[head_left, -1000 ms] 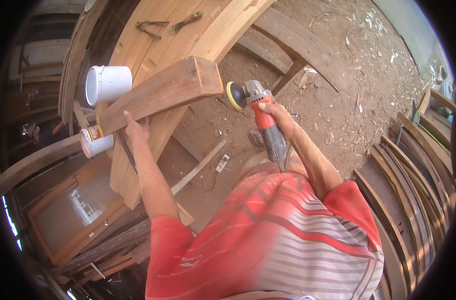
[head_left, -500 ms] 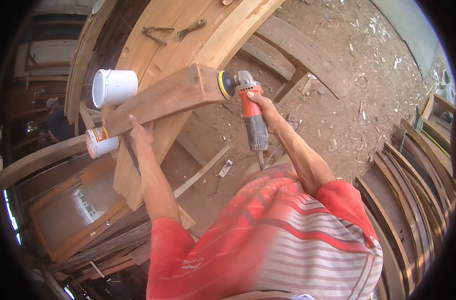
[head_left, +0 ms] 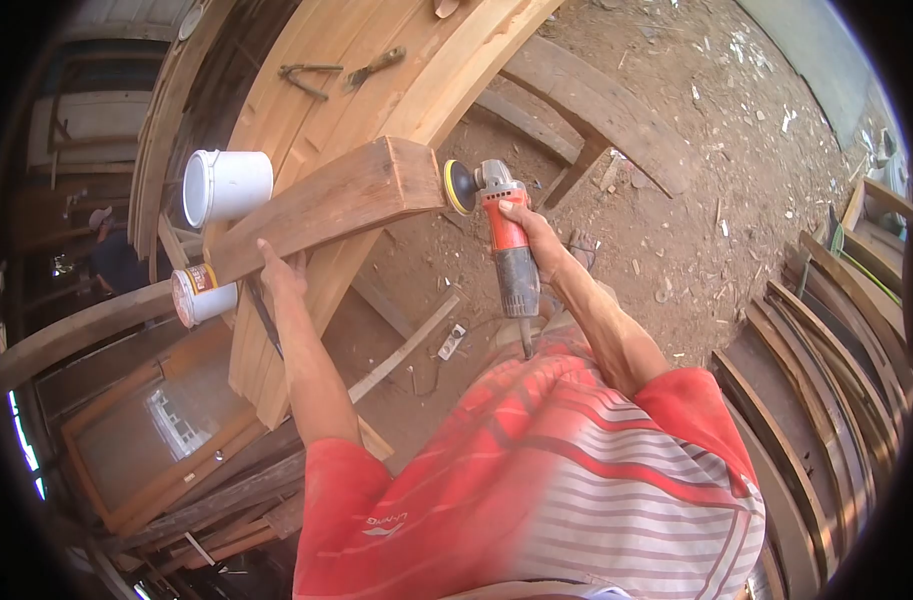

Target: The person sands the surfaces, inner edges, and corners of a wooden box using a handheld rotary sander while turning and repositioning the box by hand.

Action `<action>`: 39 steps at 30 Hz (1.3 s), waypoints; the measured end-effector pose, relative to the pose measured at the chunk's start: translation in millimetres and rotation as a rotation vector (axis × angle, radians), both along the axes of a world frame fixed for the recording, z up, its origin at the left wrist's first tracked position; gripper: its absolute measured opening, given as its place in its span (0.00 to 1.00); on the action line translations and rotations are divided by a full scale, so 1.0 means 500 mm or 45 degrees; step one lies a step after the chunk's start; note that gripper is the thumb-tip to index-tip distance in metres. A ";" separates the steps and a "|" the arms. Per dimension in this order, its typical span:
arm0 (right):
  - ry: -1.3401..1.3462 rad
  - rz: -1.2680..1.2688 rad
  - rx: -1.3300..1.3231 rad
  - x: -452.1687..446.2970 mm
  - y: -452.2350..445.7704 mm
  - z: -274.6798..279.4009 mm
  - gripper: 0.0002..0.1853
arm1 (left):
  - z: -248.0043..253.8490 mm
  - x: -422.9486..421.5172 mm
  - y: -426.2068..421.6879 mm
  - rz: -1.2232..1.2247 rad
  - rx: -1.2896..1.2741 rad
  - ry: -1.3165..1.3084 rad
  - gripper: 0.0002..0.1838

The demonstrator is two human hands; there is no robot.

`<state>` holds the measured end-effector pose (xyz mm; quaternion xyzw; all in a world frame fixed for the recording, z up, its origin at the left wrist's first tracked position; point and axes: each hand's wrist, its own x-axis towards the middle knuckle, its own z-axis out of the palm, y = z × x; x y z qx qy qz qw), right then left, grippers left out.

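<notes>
My right hand (head_left: 538, 238) is wrapped around a red and black angle grinder (head_left: 517, 278) with a yellow-edged sanding disc (head_left: 459, 187) on its head. The disc faces the end of a thick wooden block (head_left: 326, 200), with a small gap between them. My left hand (head_left: 284, 272) grips the near lower edge of that block, one finger up on its side face and the others partly hidden. The block lies across pale wooden panels (head_left: 306, 120). Touching or close to its far side is a white bucket (head_left: 228, 187); a smaller labelled tub (head_left: 202, 297) stands by its left end.
Pincers (head_left: 311, 78) and a scraper-like tool (head_left: 376, 66) lie on the panels. A wooden trestle (head_left: 591, 110) stands on the littered dirt floor. Curved boards (head_left: 806, 400) lean at right. A power strip (head_left: 452, 342) lies below. Another person (head_left: 113, 250) is at far left.
The grinder has shifted slightly right and down, and its disc has come away from the block's end. My left hand keeps its place on the block.
</notes>
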<state>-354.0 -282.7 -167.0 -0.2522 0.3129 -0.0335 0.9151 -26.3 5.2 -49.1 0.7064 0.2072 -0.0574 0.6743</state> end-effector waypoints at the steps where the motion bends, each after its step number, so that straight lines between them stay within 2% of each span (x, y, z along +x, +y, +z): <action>1: -0.002 -0.004 -0.001 0.003 0.002 0.001 0.33 | -0.003 0.003 0.005 -0.010 0.005 0.004 0.49; 4: -0.050 0.040 0.030 0.011 0.011 -0.003 0.34 | 0.004 0.002 0.004 -0.013 0.019 0.020 0.50; 11: 0.086 0.020 0.006 -0.025 0.038 -0.058 0.32 | -0.001 0.001 0.001 0.004 -0.010 0.000 0.50; 13: 0.095 -0.006 0.059 -0.033 0.039 -0.038 0.31 | 0.008 -0.009 -0.007 -0.017 -0.013 -0.017 0.49; 20: 0.002 0.029 -0.066 -0.015 0.026 0.011 0.31 | 0.008 -0.006 -0.001 -0.049 -0.023 -0.010 0.49; 26: 0.102 0.077 -0.051 -0.028 0.026 -0.039 0.31 | 0.008 -0.001 0.007 -0.025 -0.049 0.023 0.49; 39: -0.055 0.034 0.012 0.066 -0.039 0.005 0.32 | 0.032 -0.026 -0.019 0.009 0.046 0.017 0.49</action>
